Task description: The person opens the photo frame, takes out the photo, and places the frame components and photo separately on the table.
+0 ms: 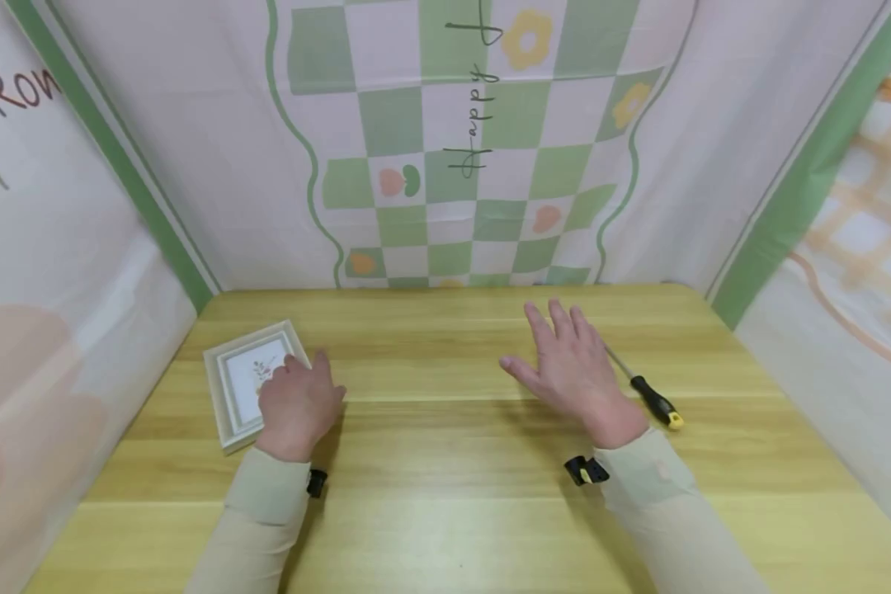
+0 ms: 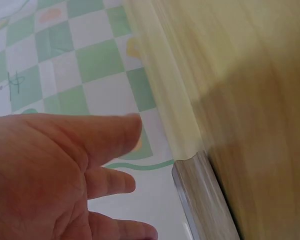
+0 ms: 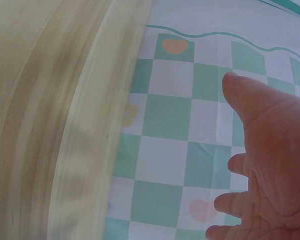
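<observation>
A picture frame (image 1: pixel 218 394) with a pale border and a small flower print lies at the left of the table. My left hand (image 1: pixel 297 408) hovers over its right side and hides part of the print. In the left wrist view that hand's thumb (image 2: pixel 115 132) and fingers reach out loosely, holding nothing; the frame's edge (image 2: pixel 202 195) shows beyond them. On the right, my right hand (image 1: pixel 575 371) is spread above the table, its palm bare in the right wrist view. Just right of it lies a screwdriver (image 1: pixel 657 403) with a black and yellow handle, its shaft tip hidden behind the hand.
The wooden table (image 1: pixel 416 462) ends at a printed cloth (image 1: pixel 453 190) with green and white checks at the back. Cloth also hangs along the left and right sides. Each wrist wears a small black device, seen at the left sleeve (image 1: pixel 267 487) and the right sleeve (image 1: pixel 649 470).
</observation>
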### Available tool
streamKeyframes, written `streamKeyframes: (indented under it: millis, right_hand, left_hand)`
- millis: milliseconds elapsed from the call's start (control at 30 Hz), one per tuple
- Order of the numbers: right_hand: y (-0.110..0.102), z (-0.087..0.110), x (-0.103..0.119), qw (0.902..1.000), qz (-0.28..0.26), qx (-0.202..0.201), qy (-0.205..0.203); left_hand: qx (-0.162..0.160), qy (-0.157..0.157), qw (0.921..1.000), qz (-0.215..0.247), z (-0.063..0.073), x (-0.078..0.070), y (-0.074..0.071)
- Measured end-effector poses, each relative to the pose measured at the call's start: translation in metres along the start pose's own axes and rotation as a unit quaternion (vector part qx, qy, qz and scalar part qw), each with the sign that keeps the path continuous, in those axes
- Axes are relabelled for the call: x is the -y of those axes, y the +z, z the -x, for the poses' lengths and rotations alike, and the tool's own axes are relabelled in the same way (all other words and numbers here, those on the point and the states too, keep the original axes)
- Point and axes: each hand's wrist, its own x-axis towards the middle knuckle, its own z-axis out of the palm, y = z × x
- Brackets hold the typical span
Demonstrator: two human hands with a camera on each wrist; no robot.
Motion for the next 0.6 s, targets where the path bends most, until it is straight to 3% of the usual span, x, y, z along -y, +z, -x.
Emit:
streamKeyframes:
  millis: [600]
  right_hand:
    - [0.0033, 0.0027, 0.0026, 1.0000, -0.002, 0.000, 0.002]
  left_hand:
    - [0.017, 0.016, 0.9997, 0.005, 0.0044, 0.0037, 0.0070]
